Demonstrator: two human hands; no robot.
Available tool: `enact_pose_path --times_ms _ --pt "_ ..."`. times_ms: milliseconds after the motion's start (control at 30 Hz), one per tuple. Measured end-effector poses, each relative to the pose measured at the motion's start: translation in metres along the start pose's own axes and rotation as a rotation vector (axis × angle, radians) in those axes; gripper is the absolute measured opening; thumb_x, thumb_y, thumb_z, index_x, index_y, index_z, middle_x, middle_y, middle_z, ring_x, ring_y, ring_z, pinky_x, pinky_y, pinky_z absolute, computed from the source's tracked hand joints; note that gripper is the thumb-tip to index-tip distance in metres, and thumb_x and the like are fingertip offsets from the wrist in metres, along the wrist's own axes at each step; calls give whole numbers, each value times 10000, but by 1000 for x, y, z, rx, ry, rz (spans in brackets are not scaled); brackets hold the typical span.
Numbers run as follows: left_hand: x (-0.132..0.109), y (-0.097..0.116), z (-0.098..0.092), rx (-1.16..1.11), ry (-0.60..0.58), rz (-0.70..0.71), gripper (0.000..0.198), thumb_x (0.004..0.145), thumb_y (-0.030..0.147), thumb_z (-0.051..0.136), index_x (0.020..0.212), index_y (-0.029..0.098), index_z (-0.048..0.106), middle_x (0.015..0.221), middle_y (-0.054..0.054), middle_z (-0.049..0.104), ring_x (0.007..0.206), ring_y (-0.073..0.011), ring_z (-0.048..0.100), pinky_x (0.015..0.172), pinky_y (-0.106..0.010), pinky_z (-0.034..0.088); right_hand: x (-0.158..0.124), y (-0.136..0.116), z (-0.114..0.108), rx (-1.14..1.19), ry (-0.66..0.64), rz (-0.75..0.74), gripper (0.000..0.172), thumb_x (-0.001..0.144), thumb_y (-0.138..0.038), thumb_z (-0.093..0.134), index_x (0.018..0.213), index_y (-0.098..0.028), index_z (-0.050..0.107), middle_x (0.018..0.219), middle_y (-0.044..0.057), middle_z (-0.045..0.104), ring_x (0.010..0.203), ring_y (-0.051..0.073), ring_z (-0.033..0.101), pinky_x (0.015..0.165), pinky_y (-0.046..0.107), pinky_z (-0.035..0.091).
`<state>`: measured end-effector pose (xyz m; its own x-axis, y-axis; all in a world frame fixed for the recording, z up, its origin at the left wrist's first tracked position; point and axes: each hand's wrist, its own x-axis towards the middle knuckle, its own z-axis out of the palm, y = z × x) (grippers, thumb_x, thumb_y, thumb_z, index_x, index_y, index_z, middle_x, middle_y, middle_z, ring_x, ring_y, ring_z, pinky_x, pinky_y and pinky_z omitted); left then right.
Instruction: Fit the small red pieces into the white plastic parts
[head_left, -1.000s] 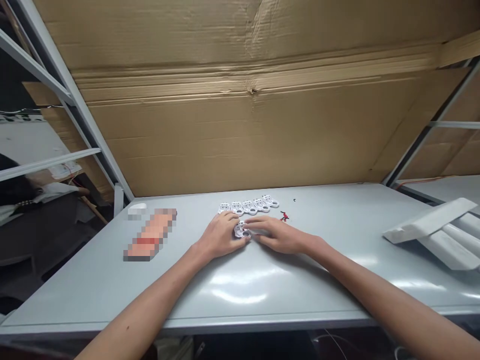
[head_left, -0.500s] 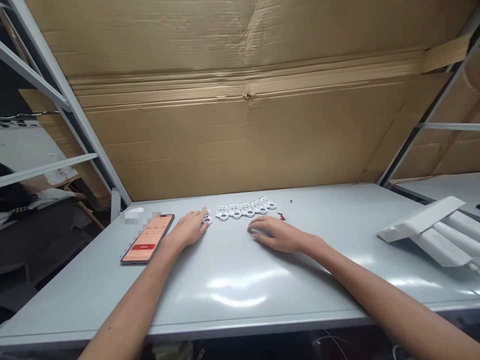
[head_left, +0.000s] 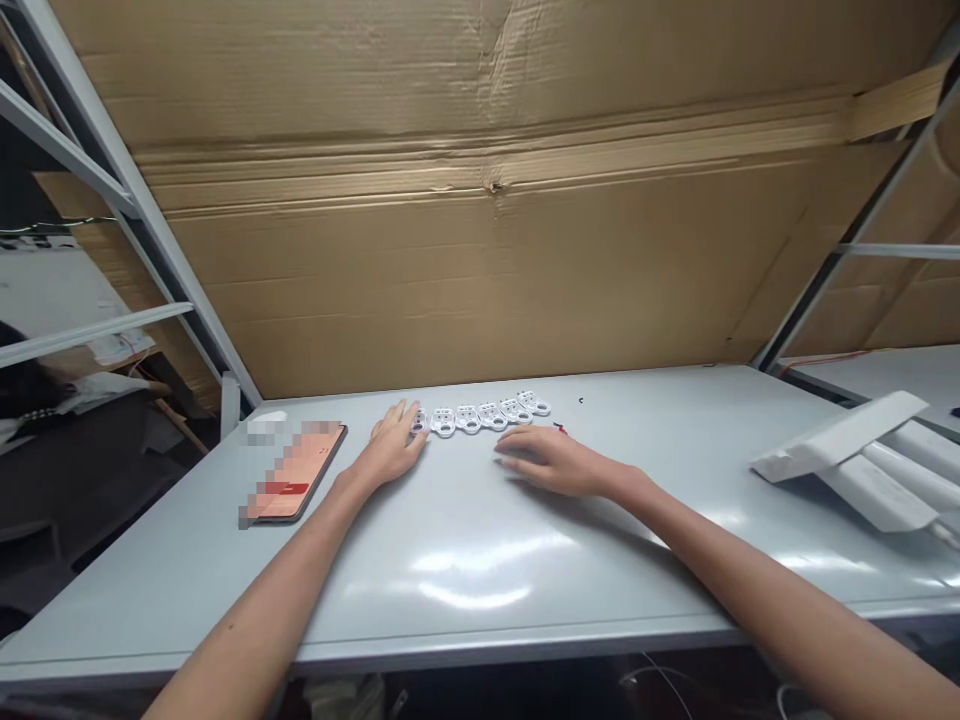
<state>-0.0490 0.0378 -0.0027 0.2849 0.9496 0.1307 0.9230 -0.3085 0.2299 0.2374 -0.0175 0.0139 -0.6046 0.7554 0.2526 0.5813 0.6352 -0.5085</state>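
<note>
A row of several small white plastic pieces (head_left: 467, 419), each with a ring-shaped opening, lies across the back middle of the table. My left hand (head_left: 390, 445) is at the row's left end, fingers spread. Its thumb and index finger lie on either side of the leftmost white piece (head_left: 419, 422), which they partly hide. My right hand (head_left: 551, 460) rests just in front of the row's right part, fingers loosely curved and thumb apart, with nothing visible in it. Past its knuckles a small red and black item (head_left: 561, 428) is partly hidden.
A phone (head_left: 296, 480) with an orange screen lies left of my left hand, a white object (head_left: 268, 420) behind it. White long-shaped parts (head_left: 847, 460) are stacked at the right. A cardboard wall (head_left: 480, 280) closes off the back, and a tiny black bit (head_left: 580, 401) lies near it.
My left hand has moved slightly right and back, and the leftmost piece now sits close against the row. Its fingers look more spread. My right hand has hardly moved.
</note>
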Motion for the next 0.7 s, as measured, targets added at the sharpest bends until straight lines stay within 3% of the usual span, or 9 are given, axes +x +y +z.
enact_pose_path --times_ms 100,233,367,533,700 --pt "-5 13 2 -4 79 146 565 986 436 336 1467 143 380 1560 -143 336 1471 -304 229 1181 -477 217 -1 14 -10 -42 134 105 264 925 -317 507 1108 -240 681 1183 73 696 1074 246 626 938 393 462" --pt "-12 27 3 16 60 307 437 986 379 369 1366 208 498 1450 -92 509 1424 -291 342 1183 -529 194 -6 39 -28 -195 273 407 224 895 -294 508 1015 -217 681 1120 77 713 984 244 641 801 337 472" --pt "-16 32 0 53 63 365 339 980 334 395 1217 201 598 1334 -101 608 1354 -285 443 1167 -559 208 -9 51 -37 -195 213 626 165 849 -266 528 828 -202 678 932 67 736 801 208 645 630 279 424" --pt "-22 43 -11 16 132 404 316 988 335 385 1064 214 666 1133 -76 707 1091 -236 623 1120 -492 312 -5 54 -30 -189 169 640 192 813 -310 574 678 -207 663 762 49 702 681 184 609 560 273 360" --pt "-29 56 -15 -40 151 429 324 982 343 395 974 221 695 897 -48 729 897 -237 643 935 -424 458 -3 56 -22 -240 212 613 132 766 -279 592 669 -218 656 778 48 696 668 184 585 533 272 335"
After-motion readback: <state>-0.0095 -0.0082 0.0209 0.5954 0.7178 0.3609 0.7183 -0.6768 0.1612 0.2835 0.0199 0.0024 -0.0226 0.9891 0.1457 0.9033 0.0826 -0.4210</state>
